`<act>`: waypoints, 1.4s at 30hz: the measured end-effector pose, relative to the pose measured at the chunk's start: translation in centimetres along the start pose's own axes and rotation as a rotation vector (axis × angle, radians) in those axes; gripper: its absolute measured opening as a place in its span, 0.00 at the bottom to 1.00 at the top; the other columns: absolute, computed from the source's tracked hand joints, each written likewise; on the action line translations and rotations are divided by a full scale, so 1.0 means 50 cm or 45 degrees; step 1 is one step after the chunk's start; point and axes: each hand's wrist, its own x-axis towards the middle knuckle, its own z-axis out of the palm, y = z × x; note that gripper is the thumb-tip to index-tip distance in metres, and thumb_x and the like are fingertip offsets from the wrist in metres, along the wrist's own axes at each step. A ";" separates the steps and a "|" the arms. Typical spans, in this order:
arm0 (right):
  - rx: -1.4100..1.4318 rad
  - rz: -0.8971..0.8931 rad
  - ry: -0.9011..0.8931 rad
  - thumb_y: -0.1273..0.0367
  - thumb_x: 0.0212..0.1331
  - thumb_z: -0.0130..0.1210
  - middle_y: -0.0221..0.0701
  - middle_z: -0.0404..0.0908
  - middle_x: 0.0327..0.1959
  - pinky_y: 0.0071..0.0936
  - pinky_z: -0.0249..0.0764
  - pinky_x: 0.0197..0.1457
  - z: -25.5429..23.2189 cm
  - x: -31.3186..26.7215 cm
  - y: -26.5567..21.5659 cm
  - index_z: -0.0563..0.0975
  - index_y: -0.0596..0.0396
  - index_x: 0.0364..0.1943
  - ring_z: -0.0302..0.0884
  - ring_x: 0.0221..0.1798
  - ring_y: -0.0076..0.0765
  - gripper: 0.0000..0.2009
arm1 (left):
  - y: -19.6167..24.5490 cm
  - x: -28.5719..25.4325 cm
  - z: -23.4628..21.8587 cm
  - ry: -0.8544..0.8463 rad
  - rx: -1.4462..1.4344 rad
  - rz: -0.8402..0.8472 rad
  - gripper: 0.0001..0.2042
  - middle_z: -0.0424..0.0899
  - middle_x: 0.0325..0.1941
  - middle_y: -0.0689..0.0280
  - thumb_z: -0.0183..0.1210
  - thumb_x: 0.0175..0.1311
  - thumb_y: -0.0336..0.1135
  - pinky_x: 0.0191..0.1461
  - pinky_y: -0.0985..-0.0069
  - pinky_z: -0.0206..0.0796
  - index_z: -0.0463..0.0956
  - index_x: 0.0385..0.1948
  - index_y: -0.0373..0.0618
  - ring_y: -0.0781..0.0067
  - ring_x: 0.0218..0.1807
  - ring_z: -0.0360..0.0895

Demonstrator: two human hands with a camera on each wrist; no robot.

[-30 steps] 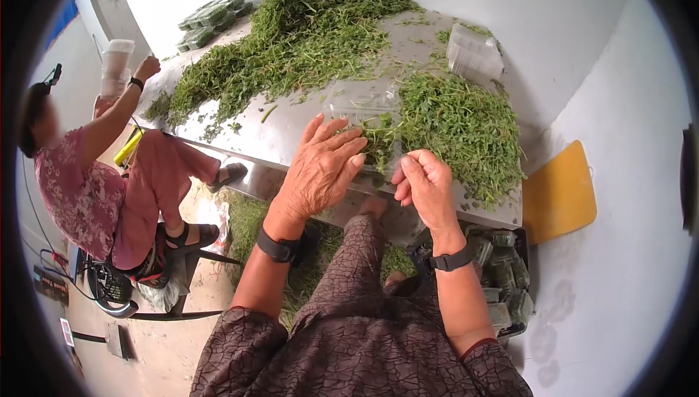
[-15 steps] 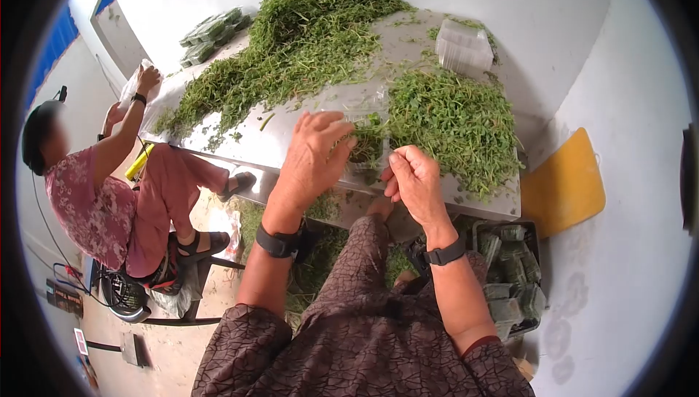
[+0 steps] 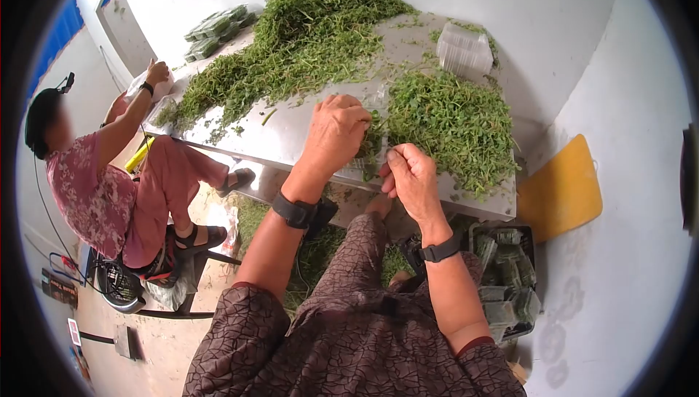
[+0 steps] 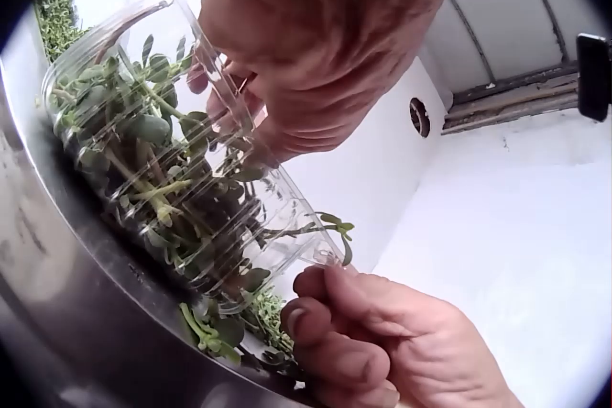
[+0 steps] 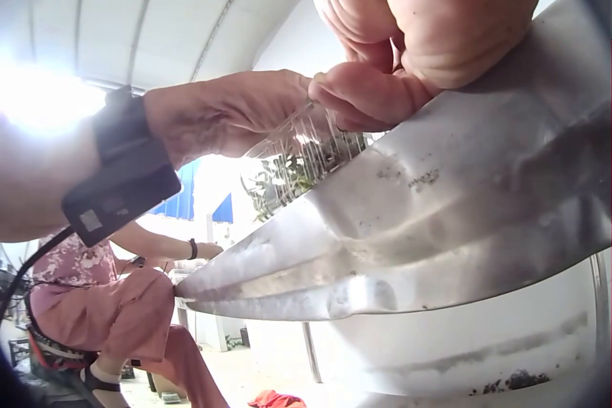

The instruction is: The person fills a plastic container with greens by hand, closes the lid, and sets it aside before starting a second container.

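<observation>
A clear plastic container (image 4: pixel 295 212) filled with leafy green sprigs (image 4: pixel 143 174) sits at the table's front edge. My left hand (image 3: pixel 336 131) is over it with bent fingers. In the left wrist view, its fingertips reach in among the sprigs behind the clear wall. Pinching the container's near right corner with thumb and forefinger is my right hand (image 3: pixel 415 179); one sprig sticks out past that corner. A loose heap of the same greens (image 3: pixel 451 131) lies just right of the container. From the head, my left hand hides much of the container.
A larger pile of greens (image 3: pixel 313 40) spreads along the metal table (image 3: pixel 291 117). Stacked clear containers (image 3: pixel 464 49) stand at the back right, filled packs (image 3: pixel 218 29) at the back left. A crate (image 3: pixel 535 240) holds packs below. Another person (image 3: pixel 102 186) sits at left.
My left hand has gone from spread fingers above the container to bent fingers down at the sprigs. My right hand stays at the corner. The seated person has lowered the stacked containers to the table.
</observation>
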 end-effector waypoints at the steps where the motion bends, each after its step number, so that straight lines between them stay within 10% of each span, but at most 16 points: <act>1: -0.003 -0.001 -0.004 0.64 0.69 0.48 0.29 0.77 0.23 0.18 0.70 0.20 0.000 -0.001 -0.001 0.75 0.60 0.37 0.74 0.19 0.19 0.12 | 0.000 0.000 0.001 0.124 -0.075 -0.019 0.07 0.81 0.41 0.60 0.61 0.51 0.25 0.55 0.63 0.66 0.83 0.33 0.40 0.57 0.49 0.76; 8: 0.001 0.003 0.008 0.67 0.68 0.48 0.30 0.78 0.24 0.18 0.70 0.21 0.001 -0.002 -0.006 0.75 0.62 0.38 0.74 0.20 0.20 0.10 | 0.004 -0.006 -0.009 0.616 -0.756 -0.358 0.07 0.81 0.27 0.70 0.58 0.65 0.31 0.31 0.84 0.68 0.79 0.37 0.36 0.84 0.29 0.76; 17: 0.133 -0.102 0.046 0.70 0.66 0.51 0.31 0.80 0.32 0.15 0.71 0.25 -0.025 -0.025 -0.009 0.75 0.61 0.44 0.75 0.25 0.18 0.09 | 0.129 -0.148 -0.053 0.624 -1.377 -0.673 0.08 0.75 0.29 0.76 0.52 0.71 0.36 0.22 0.90 0.51 0.76 0.38 0.42 0.92 0.21 0.60; 25: 0.152 -0.079 -0.294 0.72 0.59 0.61 0.28 0.78 0.36 0.12 0.69 0.32 0.011 -0.159 -0.113 0.70 0.65 0.56 0.72 0.31 0.14 0.22 | 0.204 -0.222 -0.034 0.371 -1.640 -0.773 0.05 0.78 0.33 0.73 0.52 0.70 0.30 0.34 0.86 0.65 0.73 0.38 0.38 0.88 0.32 0.70; 29: -0.028 0.080 -0.036 0.74 0.56 0.63 0.26 0.78 0.28 0.13 0.69 0.31 0.006 -0.186 -0.129 0.76 0.66 0.47 0.72 0.29 0.14 0.16 | 0.232 -0.239 -0.024 0.269 -1.725 -0.752 0.05 0.77 0.34 0.72 0.53 0.69 0.31 0.33 0.87 0.65 0.72 0.37 0.39 0.90 0.32 0.68; 38: -0.734 -0.734 -0.088 0.74 0.48 0.67 0.32 0.79 0.24 0.25 0.69 0.24 0.030 -0.222 -0.134 0.77 0.54 0.32 0.78 0.22 0.36 0.10 | 0.213 -0.229 -0.052 0.239 -1.779 -0.784 0.07 0.80 0.28 0.67 0.51 0.71 0.33 0.26 0.86 0.67 0.72 0.34 0.41 0.85 0.24 0.74; 42: -0.506 -0.702 -0.286 0.72 0.47 0.69 0.30 0.80 0.23 0.25 0.67 0.22 0.025 -0.254 -0.174 0.77 0.51 0.31 0.78 0.21 0.32 0.10 | 0.177 -0.206 -0.084 0.476 -1.809 -0.892 0.09 0.80 0.27 0.66 0.48 0.72 0.34 0.26 0.85 0.68 0.71 0.31 0.42 0.81 0.24 0.77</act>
